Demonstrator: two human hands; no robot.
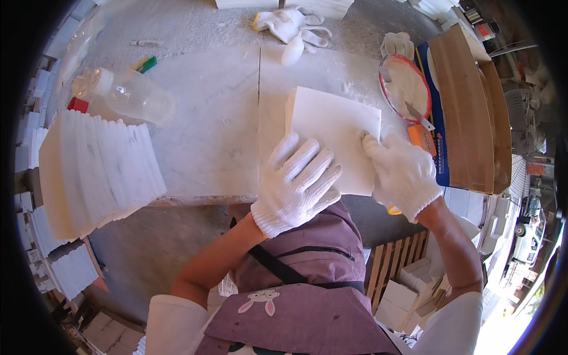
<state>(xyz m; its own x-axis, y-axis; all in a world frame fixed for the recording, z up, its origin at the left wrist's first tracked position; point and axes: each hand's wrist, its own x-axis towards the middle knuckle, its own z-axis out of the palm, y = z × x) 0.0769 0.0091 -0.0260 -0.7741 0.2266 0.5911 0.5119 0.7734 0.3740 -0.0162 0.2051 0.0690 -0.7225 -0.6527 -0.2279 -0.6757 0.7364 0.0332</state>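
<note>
White slab [340, 130] on the table [207, 100] near its front edge, left hand [296, 183] laid across the near-left corner, fingers straight and slightly parted, not clenched; right hand [405, 171] at the right edge, fingers curled, one tip on the top face, can't tell if it's actually gripping since the underside is hidden. Main risk, my judgement: slab skids or tips off the front if the right hand pushes hard and the flat left hand slips, or the right elbow snags the scraper [420, 116] on the red-rimmed bowl [423, 77].
</note>
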